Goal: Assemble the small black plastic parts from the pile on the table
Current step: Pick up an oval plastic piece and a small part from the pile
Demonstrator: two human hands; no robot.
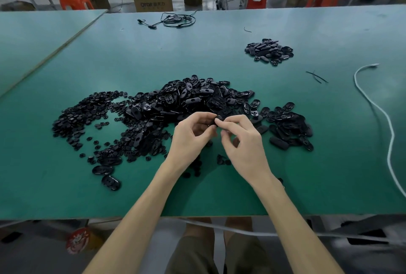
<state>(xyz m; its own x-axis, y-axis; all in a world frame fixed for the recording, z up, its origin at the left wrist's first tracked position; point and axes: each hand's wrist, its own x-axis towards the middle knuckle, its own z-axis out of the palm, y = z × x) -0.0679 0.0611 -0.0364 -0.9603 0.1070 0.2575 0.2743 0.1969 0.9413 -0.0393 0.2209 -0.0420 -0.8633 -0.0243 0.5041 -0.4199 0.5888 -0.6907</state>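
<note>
A big pile of black oval plastic shells (197,100) lies in the middle of the green table (329,164). To its left spreads a heap of small round black parts (81,118). Just in front of the pile, my left hand (193,135) and my right hand (241,139) meet fingertip to fingertip around one small black part (216,120), mostly hidden by the fingers. I cannot tell whether one piece or two are held. A smaller separate heap of oval black parts (269,51) sits at the far right.
A white cable (382,120) snakes along the right side of the table, and a black cable (175,20) lies coiled at the far edge. Thin black ties (316,76) lie right of the pile. Cardboard boxes and orange stools stand beyond the table.
</note>
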